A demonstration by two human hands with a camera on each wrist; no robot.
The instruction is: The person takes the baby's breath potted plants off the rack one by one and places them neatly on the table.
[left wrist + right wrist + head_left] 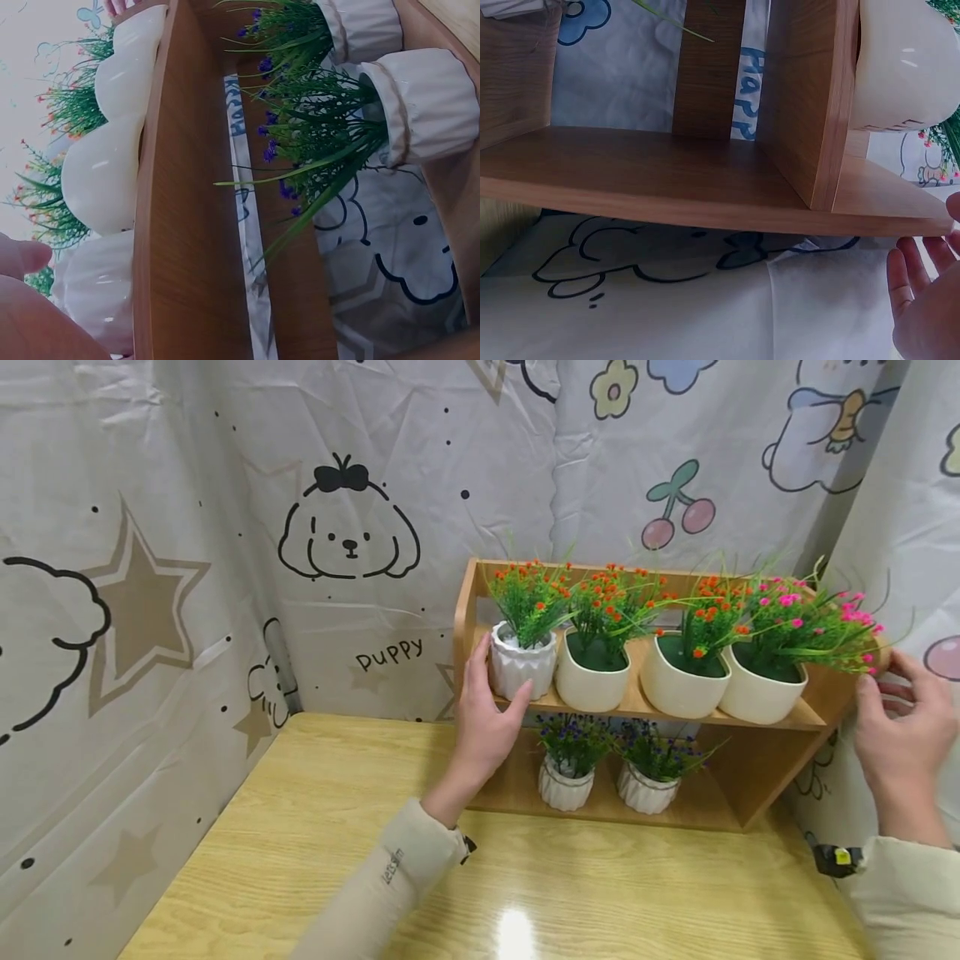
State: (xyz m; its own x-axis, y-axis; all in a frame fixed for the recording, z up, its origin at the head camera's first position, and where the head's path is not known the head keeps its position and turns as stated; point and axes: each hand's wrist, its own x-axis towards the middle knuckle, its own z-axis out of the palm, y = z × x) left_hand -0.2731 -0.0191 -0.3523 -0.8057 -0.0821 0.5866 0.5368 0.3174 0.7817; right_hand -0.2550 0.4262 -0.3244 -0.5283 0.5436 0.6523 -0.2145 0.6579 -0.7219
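A two-tier wooden shelf holds potted artificial flowers. At its upper left end, my left hand holds a white ribbed flowerpot of orange flowers, fingers along its left side and thumb across the front. That pot is partly covered by the hand in the left wrist view. My right hand grips the shelf's right side panel, the thumb inside and the fingers outside. The right wrist view shows these fingers against the panel's edge.
Beside the ribbed pot stand smooth cream pots, two with orange flowers and one with pink flowers. Two white pots with purple flowers sit on the lower tier. Patterned curtains surround the wooden table.
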